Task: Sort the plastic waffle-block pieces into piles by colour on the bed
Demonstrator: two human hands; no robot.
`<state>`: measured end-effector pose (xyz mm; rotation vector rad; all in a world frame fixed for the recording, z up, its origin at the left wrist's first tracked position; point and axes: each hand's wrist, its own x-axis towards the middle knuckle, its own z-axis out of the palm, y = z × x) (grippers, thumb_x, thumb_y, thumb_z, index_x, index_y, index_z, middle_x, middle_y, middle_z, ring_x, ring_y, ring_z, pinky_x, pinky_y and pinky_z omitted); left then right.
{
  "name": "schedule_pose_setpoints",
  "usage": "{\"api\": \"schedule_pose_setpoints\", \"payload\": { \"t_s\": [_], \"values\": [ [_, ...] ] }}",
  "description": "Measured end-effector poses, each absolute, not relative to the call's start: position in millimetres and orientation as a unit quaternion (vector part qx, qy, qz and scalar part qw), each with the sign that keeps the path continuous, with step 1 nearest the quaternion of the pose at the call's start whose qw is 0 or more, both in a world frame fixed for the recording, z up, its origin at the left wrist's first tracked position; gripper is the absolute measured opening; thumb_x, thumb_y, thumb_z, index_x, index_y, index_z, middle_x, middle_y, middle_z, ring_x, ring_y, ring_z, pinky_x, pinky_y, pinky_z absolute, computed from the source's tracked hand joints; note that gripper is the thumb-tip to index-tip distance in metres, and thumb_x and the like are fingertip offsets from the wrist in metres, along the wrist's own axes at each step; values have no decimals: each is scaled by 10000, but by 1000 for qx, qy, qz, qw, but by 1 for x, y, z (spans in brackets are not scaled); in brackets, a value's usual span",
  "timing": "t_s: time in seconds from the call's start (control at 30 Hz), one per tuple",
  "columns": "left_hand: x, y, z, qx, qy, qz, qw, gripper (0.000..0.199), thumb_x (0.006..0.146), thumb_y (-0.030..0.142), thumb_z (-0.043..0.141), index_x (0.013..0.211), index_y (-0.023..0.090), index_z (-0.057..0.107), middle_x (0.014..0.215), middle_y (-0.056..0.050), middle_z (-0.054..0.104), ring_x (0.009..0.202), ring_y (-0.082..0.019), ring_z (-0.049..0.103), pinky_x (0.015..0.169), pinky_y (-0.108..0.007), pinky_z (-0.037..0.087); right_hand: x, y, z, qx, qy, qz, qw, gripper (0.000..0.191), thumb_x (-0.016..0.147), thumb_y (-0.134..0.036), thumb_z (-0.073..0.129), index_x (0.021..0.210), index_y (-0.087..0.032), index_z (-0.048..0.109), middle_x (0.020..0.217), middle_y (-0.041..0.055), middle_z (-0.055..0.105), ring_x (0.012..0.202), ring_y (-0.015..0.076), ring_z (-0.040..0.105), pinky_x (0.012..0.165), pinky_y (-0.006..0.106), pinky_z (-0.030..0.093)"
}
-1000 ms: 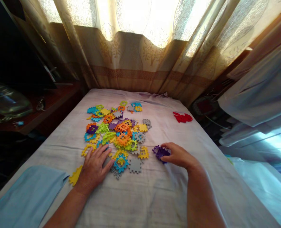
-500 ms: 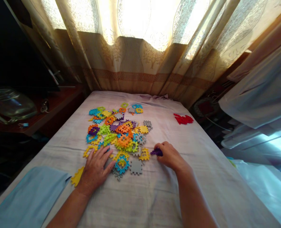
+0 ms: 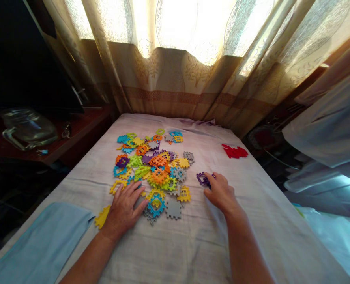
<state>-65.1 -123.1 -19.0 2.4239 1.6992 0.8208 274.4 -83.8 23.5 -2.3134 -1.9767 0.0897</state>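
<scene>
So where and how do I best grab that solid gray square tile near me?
Probably pinch the gray tile by its near toothed edge, coming from your side: it lies flat, and that edge meets only bare sheet, leaving fingertip room.

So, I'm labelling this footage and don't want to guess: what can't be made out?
All head view:
Purple pieces: partly behind the right hand.
Beneath the left hand: hidden by it.
Pile: upper pieces cover lower ones.
Red pieces: too small to count.

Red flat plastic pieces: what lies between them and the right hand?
Only bare, pale fabric sheet lies between the red flat plastic pieces and the right hand; the head view shows it.
</scene>
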Motion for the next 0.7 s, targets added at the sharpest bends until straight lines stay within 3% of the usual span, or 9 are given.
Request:
{"api": "schedule_pose_setpoints", "payload": {
  "t_s": [0.1, 0.23, 0.37, 0.5, 0.7],
  "values": [
    [-70, -121, -12, 754, 560, 329, 95, 418, 913, 517, 485, 1183, 258, 672, 1301, -91, 653, 1226, -261, 592, 1121, -534, 362, 259, -86, 31, -727, -680, -10, 97, 463, 839, -230, 575, 1301, -244, 607, 1424, 152, 510, 1351, 343, 410, 988, 537, 428],
    [-77, -114, 5, 676, 576, 419, 190, 437, 902, 538, 481, 1098, 221, 707, 1251, -89, 681, 1185, -231, 621, 1047, -396, 469, 232, -86, 28, -653, -739, -16, 167, 367, 865, -230, 556, 1217, -254, 657, 1386, 118, 555, 1339, 311, 433, 1027, 513, 402],
    [-84, -93, 14, 598, 610, 462, 237, 499, 851, 610, 497, 1024, 203, 729, 1074, -71, 744, 1031, -228, 684, 960, -344, 518, 205, -68, 28, -596, -779, 20, 192, 348, 867, -237, 559, 1197, -232, 669, 1357, 116, 582, 1309, 278, 466, 1065, 455, 375],
    [-99, -67, 6, 541, 647, 486, 228, 550, 798, 648, 498, 988, 188, 732, 977, -68, 758, 943, -233, 696, 882, -332, 541, 169, -27, 41, -551, -811, 68, 184, 377, 912, -306, 532, 1266, -216, 626, 1384, 116, 571, 1275, 235, 503, 1072, 390, 370],
    [-127, -57, -9, 442, 668, 573, 173, 511, 808, 608, 483, 938, 171, 714, 903, -82, 751, 878, -223, 691, 788, -322, 554, 126, 7, 44, -526, -839, 97, 97, 413, 979, -481, 421, 1264, -248, 609, 1383, 96, 565, 1302, 252, 452, 1074, 460, 324]
  ]
}}
